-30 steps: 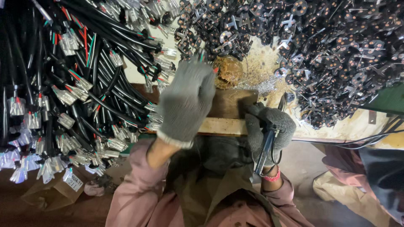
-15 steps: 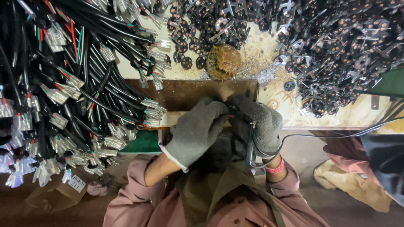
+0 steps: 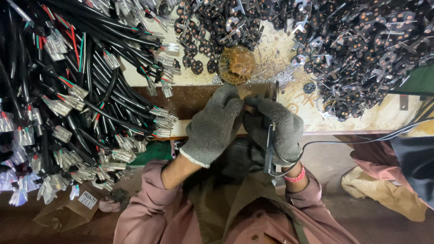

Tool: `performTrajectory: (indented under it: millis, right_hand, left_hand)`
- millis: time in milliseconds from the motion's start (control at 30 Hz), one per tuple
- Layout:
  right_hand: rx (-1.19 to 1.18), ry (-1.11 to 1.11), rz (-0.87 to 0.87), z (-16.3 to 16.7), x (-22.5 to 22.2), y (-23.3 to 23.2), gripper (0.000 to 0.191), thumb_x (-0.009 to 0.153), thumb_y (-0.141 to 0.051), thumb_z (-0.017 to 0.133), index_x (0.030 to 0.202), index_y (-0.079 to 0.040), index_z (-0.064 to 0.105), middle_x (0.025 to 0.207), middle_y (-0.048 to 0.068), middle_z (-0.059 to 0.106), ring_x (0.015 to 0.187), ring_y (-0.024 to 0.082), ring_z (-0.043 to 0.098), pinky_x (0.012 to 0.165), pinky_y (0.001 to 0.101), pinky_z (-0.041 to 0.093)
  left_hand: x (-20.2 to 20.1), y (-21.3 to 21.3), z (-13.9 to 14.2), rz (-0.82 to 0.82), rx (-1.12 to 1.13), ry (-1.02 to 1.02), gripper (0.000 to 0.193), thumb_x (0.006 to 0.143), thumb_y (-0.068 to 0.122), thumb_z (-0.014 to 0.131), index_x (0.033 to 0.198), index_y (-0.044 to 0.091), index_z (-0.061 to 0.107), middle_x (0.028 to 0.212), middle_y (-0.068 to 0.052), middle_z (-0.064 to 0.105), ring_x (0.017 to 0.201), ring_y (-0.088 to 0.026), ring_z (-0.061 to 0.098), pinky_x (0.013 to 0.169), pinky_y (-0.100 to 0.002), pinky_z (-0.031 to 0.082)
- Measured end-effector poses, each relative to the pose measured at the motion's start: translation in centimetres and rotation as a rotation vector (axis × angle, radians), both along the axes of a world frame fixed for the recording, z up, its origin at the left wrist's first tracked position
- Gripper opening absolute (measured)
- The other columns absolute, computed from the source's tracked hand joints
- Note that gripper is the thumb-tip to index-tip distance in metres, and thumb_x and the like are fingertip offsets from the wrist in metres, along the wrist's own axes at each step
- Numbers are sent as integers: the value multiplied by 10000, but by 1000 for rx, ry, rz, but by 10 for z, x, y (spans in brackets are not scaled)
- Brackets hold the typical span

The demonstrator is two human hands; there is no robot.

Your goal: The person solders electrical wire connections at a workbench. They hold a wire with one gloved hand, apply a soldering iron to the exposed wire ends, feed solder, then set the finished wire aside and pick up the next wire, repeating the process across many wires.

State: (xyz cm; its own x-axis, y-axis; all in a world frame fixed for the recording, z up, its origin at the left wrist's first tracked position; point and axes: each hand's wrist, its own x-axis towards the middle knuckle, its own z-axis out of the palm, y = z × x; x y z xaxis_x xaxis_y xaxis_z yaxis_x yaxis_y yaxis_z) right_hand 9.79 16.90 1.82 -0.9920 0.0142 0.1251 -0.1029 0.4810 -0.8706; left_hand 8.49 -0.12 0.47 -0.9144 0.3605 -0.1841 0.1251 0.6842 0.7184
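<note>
Both hands, left and right, wear grey knit gloves. The sleeves are dusty pink, the wristband bright pink. Black cables at left show red, green and white cores. Far pieces are dark with copper spots on a cream tabletop.

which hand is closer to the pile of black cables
Left. The left hand sits just right of the black cables, near their connector ends. The right hand is farther right, beyond the left.
</note>
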Motion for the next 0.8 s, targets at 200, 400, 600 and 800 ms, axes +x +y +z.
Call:
performTrajectory:
  millis: [200, 400, 600, 800]
  right_hand:
    - [327, -297, 49, -2, -2, 6, 306, 800, -165, 829, 1104, -171, 801, 927, 82, 739, 828, 275, 740, 706, 352, 570]
    - [357, -365, 74, -4, -1, 7, 341, 774, -181, 851, 1111, -187, 799, 898, 78, 739, 791, 274, 733, 670, 365, 558]
    - [334, -283, 81, -2, -4, 11, 333, 775, -167, 827, 1106, -146, 795, 958, 82, 748, 826, 280, 741, 705, 360, 573]
    - [125, 7, 177, -18, 23, 36, 322, 800, -184, 748, 1087, -67, 661, 977, 138, 720, 813, 335, 703, 724, 406, 550]
  left_hand:
    - [-4, -3, -7, -10, 74, 150, 187, 941, 150, 679, 1108, 79, 633, 1201, -118, 644, 1062, -345, 669, 811, -435, 571]
    - [-2, -4, -8, 19, 128, 141, 154, 967, 136, 671, 1101, 72, 632, 1179, -122, 651, 1062, -348, 666, 819, -434, 569]
    - [-2, 0, -8, -26, 60, 156, 164, 953, 141, 668, 1091, 72, 616, 1164, -136, 633, 1034, -359, 649, 783, -449, 560]
    - [-2, 3, -9, 5, 32, 160, 152, 965, 143, 672, 1084, 72, 610, 1154, -122, 636, 1020, -335, 651, 762, -442, 565]
